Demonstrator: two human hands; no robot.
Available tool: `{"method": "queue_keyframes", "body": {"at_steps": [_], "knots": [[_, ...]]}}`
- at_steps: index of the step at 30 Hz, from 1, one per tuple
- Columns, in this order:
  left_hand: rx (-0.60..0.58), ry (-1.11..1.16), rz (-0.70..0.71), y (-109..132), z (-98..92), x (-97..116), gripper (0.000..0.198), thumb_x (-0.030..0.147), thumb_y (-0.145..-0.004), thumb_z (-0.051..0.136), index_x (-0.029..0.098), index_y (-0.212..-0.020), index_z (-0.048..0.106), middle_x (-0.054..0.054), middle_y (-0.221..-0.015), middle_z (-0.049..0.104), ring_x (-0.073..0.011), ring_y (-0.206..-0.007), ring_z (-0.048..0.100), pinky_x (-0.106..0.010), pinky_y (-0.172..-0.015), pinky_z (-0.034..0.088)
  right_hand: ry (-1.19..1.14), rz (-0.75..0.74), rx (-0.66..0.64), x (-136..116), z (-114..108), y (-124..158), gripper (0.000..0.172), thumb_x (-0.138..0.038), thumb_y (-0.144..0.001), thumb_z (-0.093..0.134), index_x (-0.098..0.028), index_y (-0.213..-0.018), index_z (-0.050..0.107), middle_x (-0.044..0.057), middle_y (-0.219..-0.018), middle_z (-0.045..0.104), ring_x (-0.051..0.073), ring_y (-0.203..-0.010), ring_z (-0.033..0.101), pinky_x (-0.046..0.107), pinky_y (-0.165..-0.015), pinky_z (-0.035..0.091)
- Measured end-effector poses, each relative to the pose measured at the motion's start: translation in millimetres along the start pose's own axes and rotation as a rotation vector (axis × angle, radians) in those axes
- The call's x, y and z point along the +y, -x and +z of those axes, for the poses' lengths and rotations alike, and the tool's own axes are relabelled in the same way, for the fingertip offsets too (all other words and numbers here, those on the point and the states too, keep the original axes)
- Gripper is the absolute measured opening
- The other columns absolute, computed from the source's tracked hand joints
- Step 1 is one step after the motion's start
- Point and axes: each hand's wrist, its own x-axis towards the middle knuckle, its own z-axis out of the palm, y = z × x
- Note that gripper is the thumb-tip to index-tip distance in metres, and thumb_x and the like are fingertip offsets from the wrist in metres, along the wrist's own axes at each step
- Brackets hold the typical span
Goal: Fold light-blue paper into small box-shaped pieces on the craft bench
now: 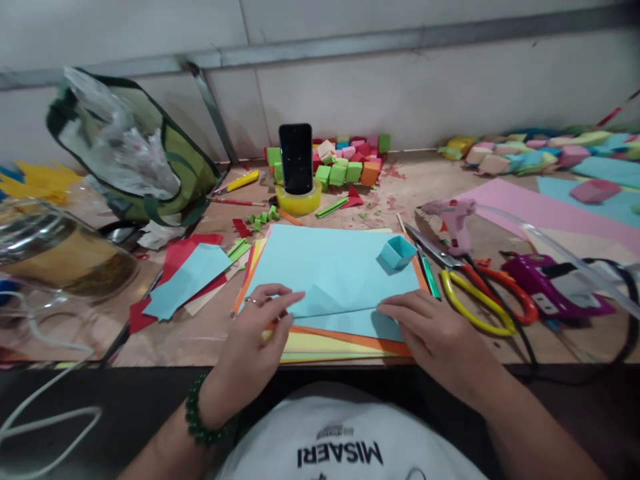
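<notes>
A light blue paper sheet (320, 260) lies on a stack of coloured sheets (340, 345), its near edge lifted or folded over in a narrow strip. My left hand (263, 327), with a ring and a green bead bracelet, grips the left end of that edge between thumb and fingers. At the edge's right end, my right hand (430, 323) has its fingers close together on the paper; its thumb is partly hidden. A small open blue paper box (398, 253) sits on the sheet, just beyond my right hand.
Scissors (477, 293), a pink glue gun (457, 223) and a purple device (555, 287) with cables lie right. A phone (296, 160) stands in a tape roll (299, 199) before small paper cubes (345, 170). Left are paper scraps (187, 280), a jar (65, 250) and a green bag (193, 173).
</notes>
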Motion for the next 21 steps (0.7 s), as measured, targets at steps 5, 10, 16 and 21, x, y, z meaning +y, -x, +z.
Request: {"method": "queue_keyframes", "body": {"at_steps": [5,10,16,21], "knots": [[0.044,0.866,-0.445,-2,0.4,24,0.061,0.018,-0.08,0.067,0.028,-0.136,0.045,-0.009,-0.127,0.058,-0.0172,-0.095,0.067,-0.024,-0.078,0.055,-0.231,0.098,0.233,-39,-3,-10,0.02,-0.011,-0.084,0.059,-0.024,-0.098,0.064,0.001,-0.086,0.073,0.015,-0.074,0.068,0.026,-0.071,0.055],[-0.068,1.093,-0.524,0,8.7,41,0.072,0.013,-0.077,0.07,0.03,-0.14,0.04,-0.011,-0.128,0.06,-0.0188,-0.097,0.068,-0.019,-0.073,0.054,-0.541,0.284,0.193,-59,8,-28,0.016,-0.021,-0.08,0.068,-0.022,-0.096,0.067,0.001,-0.081,0.073,0.014,-0.068,0.068,0.024,-0.065,0.057],[-0.105,1.169,-0.564,6,13.2,44,0.072,0.01,-0.082,0.065,0.026,-0.144,0.032,-0.012,-0.11,0.07,-0.0208,-0.1,0.067,-0.021,-0.073,0.052,-0.845,0.425,0.211,-57,18,-33,0.018,-0.025,-0.078,0.07,-0.019,-0.094,0.067,0.003,-0.078,0.072,0.014,-0.068,0.068,0.025,-0.064,0.059],[-0.17,1.302,-0.651,5,18.5,42,0.067,0.01,-0.083,0.063,0.017,-0.143,0.033,-0.013,-0.112,0.069,-0.0201,-0.103,0.065,-0.029,-0.086,0.049,-0.777,0.353,0.265,-56,16,-30,0.016,-0.02,-0.077,0.07,-0.02,-0.093,0.071,0.002,-0.081,0.074,0.014,-0.068,0.069,0.025,-0.067,0.059]]}}
